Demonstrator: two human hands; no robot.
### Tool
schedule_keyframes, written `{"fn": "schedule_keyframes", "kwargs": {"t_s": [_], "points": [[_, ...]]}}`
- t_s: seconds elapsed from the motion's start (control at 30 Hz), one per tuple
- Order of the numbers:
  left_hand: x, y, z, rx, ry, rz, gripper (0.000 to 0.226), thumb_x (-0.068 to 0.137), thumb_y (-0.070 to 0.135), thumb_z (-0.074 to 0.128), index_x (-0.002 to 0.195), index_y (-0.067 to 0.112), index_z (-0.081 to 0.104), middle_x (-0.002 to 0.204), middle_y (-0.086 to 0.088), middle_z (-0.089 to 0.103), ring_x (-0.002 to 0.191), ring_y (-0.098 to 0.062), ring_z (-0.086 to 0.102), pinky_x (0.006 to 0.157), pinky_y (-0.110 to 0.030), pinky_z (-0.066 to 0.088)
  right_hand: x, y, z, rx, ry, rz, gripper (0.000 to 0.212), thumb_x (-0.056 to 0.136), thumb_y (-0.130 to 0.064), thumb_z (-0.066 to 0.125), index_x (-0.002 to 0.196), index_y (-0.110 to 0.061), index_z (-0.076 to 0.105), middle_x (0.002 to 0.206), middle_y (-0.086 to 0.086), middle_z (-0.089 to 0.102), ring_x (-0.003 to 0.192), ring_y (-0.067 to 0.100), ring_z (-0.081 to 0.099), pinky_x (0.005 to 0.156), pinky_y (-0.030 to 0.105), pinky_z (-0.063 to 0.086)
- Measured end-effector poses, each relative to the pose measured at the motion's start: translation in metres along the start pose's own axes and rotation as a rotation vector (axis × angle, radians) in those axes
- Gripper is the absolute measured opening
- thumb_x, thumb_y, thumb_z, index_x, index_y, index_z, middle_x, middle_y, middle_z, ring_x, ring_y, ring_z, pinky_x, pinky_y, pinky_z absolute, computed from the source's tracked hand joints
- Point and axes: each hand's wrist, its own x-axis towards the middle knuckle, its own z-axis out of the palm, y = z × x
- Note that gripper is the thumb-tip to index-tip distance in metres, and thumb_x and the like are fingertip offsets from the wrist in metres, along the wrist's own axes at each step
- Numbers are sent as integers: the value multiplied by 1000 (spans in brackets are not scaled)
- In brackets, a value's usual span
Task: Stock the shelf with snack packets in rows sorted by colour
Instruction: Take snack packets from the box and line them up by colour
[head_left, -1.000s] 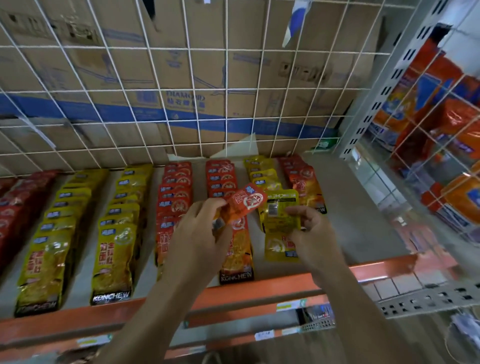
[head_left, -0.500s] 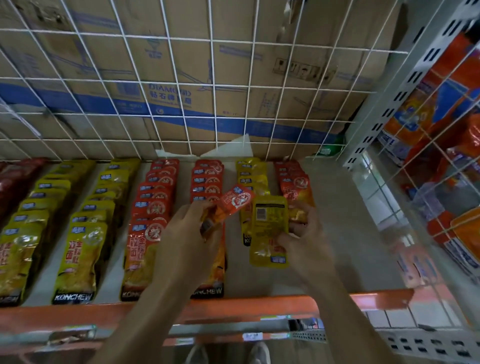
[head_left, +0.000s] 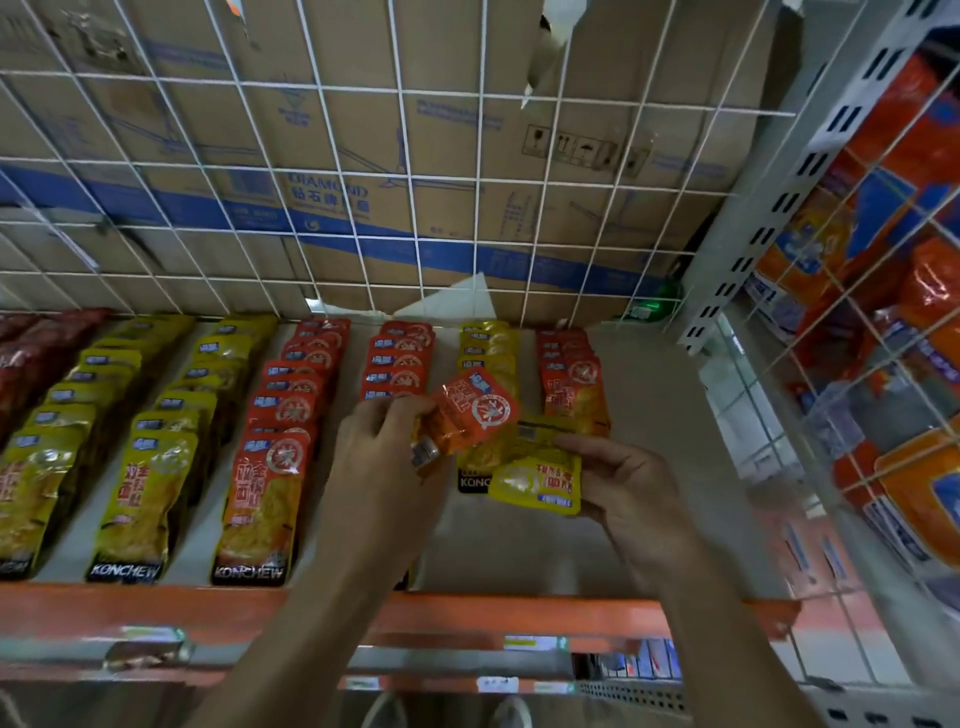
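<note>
holding an orange packet pinched in its fingers, the left hand hovered over the shelf, while the right hand gripped a yellow packet just beside it. most rows of yellow and orange already reached the front edge; the orange row at the far right looked short, so several packets seemed left to place.

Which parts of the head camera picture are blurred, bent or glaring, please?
Head view: wide-angle lens bows the white wire mesh back panel; motion blur smears the orange shelf front rail and the left hand; the red snack packet it holds stays readable; dim light, faint glare on the yellow snack packet in the right hand.
</note>
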Motion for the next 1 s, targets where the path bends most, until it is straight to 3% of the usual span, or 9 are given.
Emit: {"fn": "schedule_keyframes", "kwargs": {"t_s": [0.13, 0.27, 0.43, 0.63, 0.8, 1.0], "points": [[-1, 9, 4, -20, 34, -6, 44, 77, 24, 77, 118, 14, 62, 121, -10, 55, 110, -29, 50, 84, -37, 45, -5, -2, -8, -19, 35, -56, 13, 83, 3, 64, 78, -7, 70, 57, 4, 66, 49, 11, 59, 41, 19, 39], [-1, 9, 7, -9, 52, -19, 44, 80, 23, 75, 121, 15, 59, 123, -10, 53, 112, -28, 48, 84, -33, 41, -3, 1, -8, -33, 107, -33, 23, 87, -11, 66, 65, -4, 64, 45, 0, 39, 35, 4, 29, 35, 15, 23], [-4, 1, 2, 24, 65, -34, 45, 81, 27, 70, 123, 14, 59, 121, -12, 54, 111, -30, 49, 83, -32, 37, 3, 11, 2, -131, 103, -44, 22, 88, -14, 66, 66, -10, 68, 39, -13, 47, 34, -2, 40, 38, 10, 29], [-5, -10, -5, 100, 91, -86, 47, 80, 18, 73, 124, 14, 58, 123, -13, 53, 113, -30, 48, 82, -32, 37, 12, 18, 16, -192, 83, -5, 18, 89, -11, 65, 76, -2, 71, 74, 8, 69, 64, 12, 64, 58, 24, 51], [-5, -18, -8, 87, 83, -129, 49, 80, 22, 74, 124, 14, 57, 122, -10, 52, 114, -29, 47, 85, -36, 42, 20, 24, 25, -283, 100, -2, 10, 86, -15, 71, 77, -19, 69, 77, 0, 68, 74, 16, 64, 74, 36, 52], [-4, -25, -10, 83, 67, -160, 50, 79, 19, 74, 125, 12, 56, 126, -12, 51, 116, -31, 45, 88, -40, 42, 24, 30, 33, -348, 116, -68, 12, 84, -12, 73, 76, -18, 66, 61, -3, 54, 62, 12, 52, 64, 31, 45]]}}
